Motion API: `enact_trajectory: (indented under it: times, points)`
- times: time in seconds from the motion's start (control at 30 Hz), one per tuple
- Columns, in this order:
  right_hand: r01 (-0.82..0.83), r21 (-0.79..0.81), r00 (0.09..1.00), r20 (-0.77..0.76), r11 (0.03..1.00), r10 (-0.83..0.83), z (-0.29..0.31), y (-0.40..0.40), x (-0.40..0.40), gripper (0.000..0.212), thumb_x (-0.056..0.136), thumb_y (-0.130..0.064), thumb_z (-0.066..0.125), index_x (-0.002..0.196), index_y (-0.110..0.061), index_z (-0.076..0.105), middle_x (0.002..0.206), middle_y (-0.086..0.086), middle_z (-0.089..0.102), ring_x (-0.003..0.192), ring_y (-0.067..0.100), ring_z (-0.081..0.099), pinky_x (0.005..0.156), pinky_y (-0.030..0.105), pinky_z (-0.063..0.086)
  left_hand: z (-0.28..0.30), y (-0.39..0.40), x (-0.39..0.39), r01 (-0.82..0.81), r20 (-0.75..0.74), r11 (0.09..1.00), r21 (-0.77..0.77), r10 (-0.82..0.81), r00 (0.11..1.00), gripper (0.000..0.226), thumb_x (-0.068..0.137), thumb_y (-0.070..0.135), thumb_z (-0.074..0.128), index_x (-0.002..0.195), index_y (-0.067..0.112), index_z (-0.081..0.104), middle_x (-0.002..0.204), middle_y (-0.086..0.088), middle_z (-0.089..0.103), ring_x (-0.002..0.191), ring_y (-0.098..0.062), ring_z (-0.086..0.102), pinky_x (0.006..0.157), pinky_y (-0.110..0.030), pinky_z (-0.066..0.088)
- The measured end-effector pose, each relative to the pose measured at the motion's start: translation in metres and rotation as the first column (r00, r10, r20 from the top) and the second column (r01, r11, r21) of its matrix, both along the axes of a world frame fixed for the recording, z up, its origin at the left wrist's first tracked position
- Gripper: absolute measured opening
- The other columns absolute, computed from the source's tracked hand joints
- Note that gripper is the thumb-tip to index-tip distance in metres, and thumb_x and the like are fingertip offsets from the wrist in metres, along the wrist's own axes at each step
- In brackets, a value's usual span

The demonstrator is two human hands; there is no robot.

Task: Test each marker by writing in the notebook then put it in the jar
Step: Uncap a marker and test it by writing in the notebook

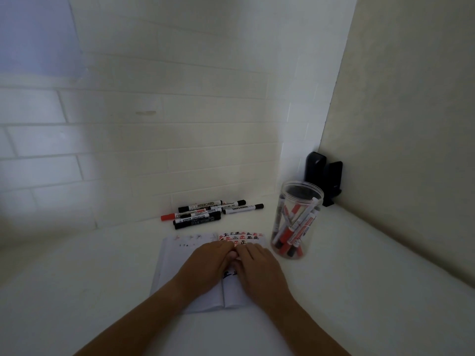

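Observation:
An open notebook (177,268) lies on the white surface, with red and black test marks on its right page. My left hand (205,265) and my right hand (259,271) rest palm down over its middle, fingertips meeting above the spine. Whatever lies between the fingers is hidden. Several black and red whiteboard markers (205,213) lie in a loose pile by the wall behind the notebook. A clear plastic jar (298,222) stands upright to the right of the notebook and holds several markers.
A tiled wall runs close behind the markers and a plain wall closes the right side. Two black objects (325,176) stand in the corner behind the jar.

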State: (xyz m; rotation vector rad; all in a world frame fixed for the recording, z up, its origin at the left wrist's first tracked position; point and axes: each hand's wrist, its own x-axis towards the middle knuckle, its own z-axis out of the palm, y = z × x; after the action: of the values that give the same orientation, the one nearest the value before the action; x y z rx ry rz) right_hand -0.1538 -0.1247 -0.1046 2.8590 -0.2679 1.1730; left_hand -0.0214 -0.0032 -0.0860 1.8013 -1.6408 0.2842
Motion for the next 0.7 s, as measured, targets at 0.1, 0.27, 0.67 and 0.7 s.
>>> enact_trajectory:
  times: [0.1, 0.27, 0.67, 0.7]
  points:
    - [0.011, -0.034, 1.0, -0.005, 0.999, -0.011, 0.001, 0.001, 0.0, 0.019, 0.096, -0.035, 0.047, 0.104, -0.025, 0.062, 0.084, -0.01, 0.066, 0.065, 0.008, 0.061, 0.055, 0.018, 0.043, 0.0, 0.0, 0.0, 0.026, -0.006, 0.999, -0.025, -0.026, 1.0, 0.041, 0.107, 0.045, 0.026, 0.092, 0.02, 0.055, 0.082, 0.007, 0.057, 0.073, -0.007, 0.05, 0.07, -0.024, 0.042]
    - [0.066, -0.043, 0.998, -0.018, 0.997, -0.067, 0.006, 0.004, -0.007, 0.023, 0.1, -0.045, 0.042, 0.107, -0.029, 0.058, 0.07, -0.007, 0.065, 0.045, 0.012, 0.057, 0.039, 0.021, 0.038, -0.002, -0.001, 0.005, -0.002, -0.004, 0.999, -0.032, 0.002, 1.0, 0.04, 0.106, 0.041, 0.029, 0.09, 0.018, 0.057, 0.083, 0.005, 0.059, 0.074, -0.01, 0.052, 0.069, -0.028, 0.044]
    - [-0.03, 0.485, 0.987, 0.152, 0.874, -0.05, 0.021, 0.0, -0.02, 0.036, 0.107, -0.021, 0.044, 0.141, -0.029, 0.052, 0.123, -0.013, 0.057, 0.104, -0.002, 0.057, 0.09, 0.011, 0.051, -0.012, -0.007, 0.021, -0.193, 0.032, 0.976, 0.098, 0.19, 0.981, 0.023, 0.101, 0.041, 0.031, 0.102, 0.032, 0.053, 0.105, 0.017, 0.05, 0.099, -0.005, 0.042, 0.086, -0.027, 0.034]
    - [-0.053, 0.474, 0.983, 0.182, 0.879, -0.039, 0.021, -0.002, -0.022, 0.03, 0.107, -0.023, 0.043, 0.131, -0.029, 0.058, 0.121, -0.012, 0.06, 0.103, -0.001, 0.058, 0.089, 0.016, 0.053, -0.013, -0.008, 0.022, -0.194, 0.032, 0.973, 0.125, 0.191, 0.981, 0.025, 0.1, 0.041, 0.03, 0.106, 0.035, 0.053, 0.11, 0.019, 0.05, 0.105, -0.004, 0.041, 0.089, -0.028, 0.032]
